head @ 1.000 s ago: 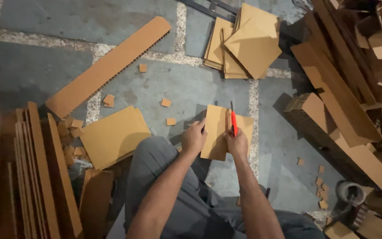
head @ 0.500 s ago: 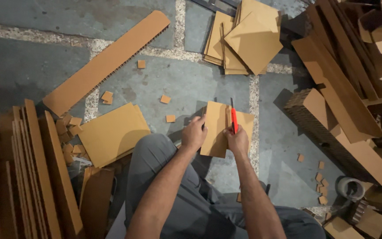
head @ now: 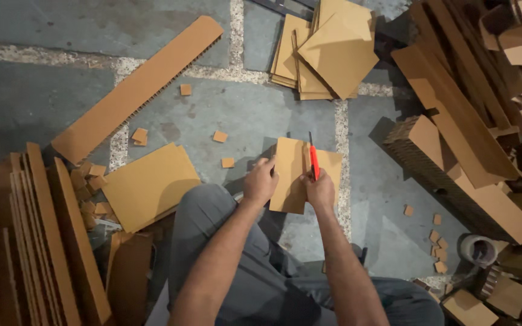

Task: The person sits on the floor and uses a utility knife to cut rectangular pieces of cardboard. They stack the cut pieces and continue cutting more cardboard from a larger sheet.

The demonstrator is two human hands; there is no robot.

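Note:
My left hand [head: 260, 181] grips the left edge of a small brown cardboard sheet [head: 291, 172] held over my grey-trousered knee. My right hand [head: 319, 190] is closed around a red-handled utility knife [head: 313, 160], whose blade points away from me and lies along the middle of the sheet. Both forearms reach in from the bottom of the head view. Part of the sheet's right half is hidden behind my right hand.
A long cardboard strip [head: 134, 90] lies at the upper left, a flat sheet [head: 149, 184] beside my knee. Cut sheets [head: 330, 51] are stacked at the top. Upright boards [head: 43, 235] stand left, piled offcuts [head: 472, 133] right, a tape roll [head: 477, 249] lower right. Small cardboard squares dot the stone floor.
The knife has slid slightly along the sheet toward me. My left hand keeps its hold on the cardboard's edge; nothing else has moved.

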